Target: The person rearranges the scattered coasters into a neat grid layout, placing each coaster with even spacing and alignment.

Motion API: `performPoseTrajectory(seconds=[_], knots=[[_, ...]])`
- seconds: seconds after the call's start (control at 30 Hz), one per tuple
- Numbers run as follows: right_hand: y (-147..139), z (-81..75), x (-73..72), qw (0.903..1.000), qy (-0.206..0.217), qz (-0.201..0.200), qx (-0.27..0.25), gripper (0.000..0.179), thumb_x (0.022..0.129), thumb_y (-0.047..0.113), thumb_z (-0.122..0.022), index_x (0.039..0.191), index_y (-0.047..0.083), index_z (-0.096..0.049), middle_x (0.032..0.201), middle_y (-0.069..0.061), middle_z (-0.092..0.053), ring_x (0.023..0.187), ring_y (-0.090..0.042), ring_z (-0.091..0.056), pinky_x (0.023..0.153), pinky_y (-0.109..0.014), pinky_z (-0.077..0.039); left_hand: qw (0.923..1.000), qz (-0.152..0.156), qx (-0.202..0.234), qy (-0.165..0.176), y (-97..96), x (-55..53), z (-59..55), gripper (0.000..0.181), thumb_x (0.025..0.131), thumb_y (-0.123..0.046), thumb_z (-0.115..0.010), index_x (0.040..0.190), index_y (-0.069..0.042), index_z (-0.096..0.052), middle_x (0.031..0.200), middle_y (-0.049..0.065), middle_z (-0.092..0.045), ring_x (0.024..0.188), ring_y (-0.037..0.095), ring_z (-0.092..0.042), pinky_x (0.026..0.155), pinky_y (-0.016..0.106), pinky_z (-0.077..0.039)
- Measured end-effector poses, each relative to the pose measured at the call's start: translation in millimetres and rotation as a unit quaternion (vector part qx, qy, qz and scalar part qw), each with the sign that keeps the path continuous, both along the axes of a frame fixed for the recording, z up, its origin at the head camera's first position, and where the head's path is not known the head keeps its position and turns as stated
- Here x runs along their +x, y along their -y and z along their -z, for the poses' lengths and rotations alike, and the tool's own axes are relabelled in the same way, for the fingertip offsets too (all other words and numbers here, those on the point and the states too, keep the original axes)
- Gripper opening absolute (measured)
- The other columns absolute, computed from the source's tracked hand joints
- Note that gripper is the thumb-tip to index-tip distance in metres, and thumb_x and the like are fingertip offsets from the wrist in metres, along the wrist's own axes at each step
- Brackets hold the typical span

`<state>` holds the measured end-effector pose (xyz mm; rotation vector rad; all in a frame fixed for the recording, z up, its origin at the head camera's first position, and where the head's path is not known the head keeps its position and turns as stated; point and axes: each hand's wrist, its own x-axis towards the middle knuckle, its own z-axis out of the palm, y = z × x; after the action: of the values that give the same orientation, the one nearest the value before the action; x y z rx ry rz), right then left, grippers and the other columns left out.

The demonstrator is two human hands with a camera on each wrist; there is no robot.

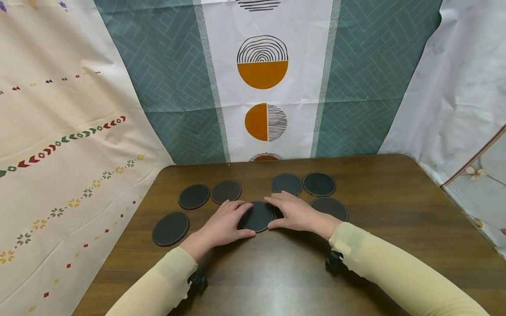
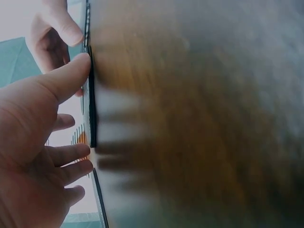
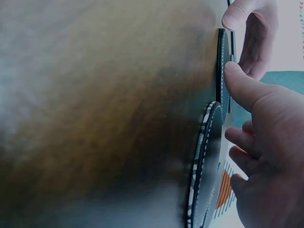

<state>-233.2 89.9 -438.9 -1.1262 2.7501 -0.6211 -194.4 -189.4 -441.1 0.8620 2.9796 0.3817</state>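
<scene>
A round black coaster (image 1: 258, 217) lies flat on the table between the two hands. The left hand (image 1: 224, 223) is at its left side, index finger along the far edge and thumb by the near edge. In the left wrist view the thumb (image 2: 75, 76) is right at the coaster's rim (image 2: 93, 107). From the other side, the right hand (image 1: 293, 212) arches with relaxed fingers, its thumb (image 3: 240, 80) by the rim of a stitched coaster (image 3: 221, 66). A dark coaster (image 1: 278, 213) shows partly under the right hand.
At the left lie three more black coasters, one nearer (image 1: 171, 228) and two behind (image 1: 193, 196) (image 1: 226, 192). Another group lies at the right: two at the back (image 1: 286, 183) (image 1: 319, 184) and one (image 1: 329, 208) partly behind the right wrist. Patterned cloth (image 1: 265, 101) hangs beyond the wooden table (image 1: 253, 276).
</scene>
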Motion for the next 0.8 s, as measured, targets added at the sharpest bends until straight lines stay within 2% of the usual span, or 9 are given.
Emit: performPoseTrajectory(seconds=[0.23, 0.37, 0.53, 0.8], knots=[[7, -2.8, -5.5, 0.9999, -0.011, -0.011, -0.005, 0.085, 0.1, 0.046, -0.083, 0.165, 0.002, -0.05, 0.167, -0.024, -0.049, 0.159, -0.041, -0.04, 0.133, -0.056, -0.023, 0.9998, -0.005, 0.005, -0.018, 12.1, 0.0, -5.8, 0.084, 0.097, -0.052, -0.085, 0.161, -0.008, -0.056, 0.159, 0.018, -0.056, 0.151, 0.04, -0.049, 0.13, 0.065, -0.027], [13, -4.7, -8.8, 0.9996, -0.021, -0.017, 0.002, 0.086, 0.102, 0.049, -0.08, 0.166, 0.002, -0.048, 0.169, -0.02, -0.047, 0.161, -0.038, -0.039, 0.134, -0.055, -0.02, 0.9999, -0.012, 0.005, -0.009, 21.0, -0.4, -8.7, 0.085, 0.099, -0.051, -0.083, 0.164, -0.005, -0.052, 0.165, 0.022, -0.05, 0.157, 0.045, -0.04, 0.13, 0.066, -0.024], [22, -6.6, -14.9, 0.9992, -0.028, -0.024, 0.012, 0.088, 0.103, 0.051, -0.078, 0.168, 0.003, -0.044, 0.172, -0.017, -0.044, 0.162, -0.034, -0.036, 0.135, -0.052, -0.016, 0.9996, -0.027, 0.0, -0.007, 31.7, -2.5, -13.2, 0.09, 0.1, -0.052, -0.081, 0.167, -0.004, -0.046, 0.17, 0.023, -0.044, 0.162, 0.047, -0.032, 0.131, 0.067, -0.02], [43, -12.9, -24.8, 0.9991, -0.028, -0.024, 0.02, 0.09, 0.104, 0.053, -0.076, 0.17, 0.004, -0.041, 0.174, -0.017, -0.04, 0.164, -0.035, -0.033, 0.136, -0.053, -0.014, 0.9978, -0.062, -0.011, -0.02, 46.3, -8.0, -20.9, 0.094, 0.1, -0.056, -0.079, 0.169, -0.003, -0.043, 0.172, 0.023, -0.042, 0.163, 0.047, -0.029, 0.13, 0.07, -0.019]])
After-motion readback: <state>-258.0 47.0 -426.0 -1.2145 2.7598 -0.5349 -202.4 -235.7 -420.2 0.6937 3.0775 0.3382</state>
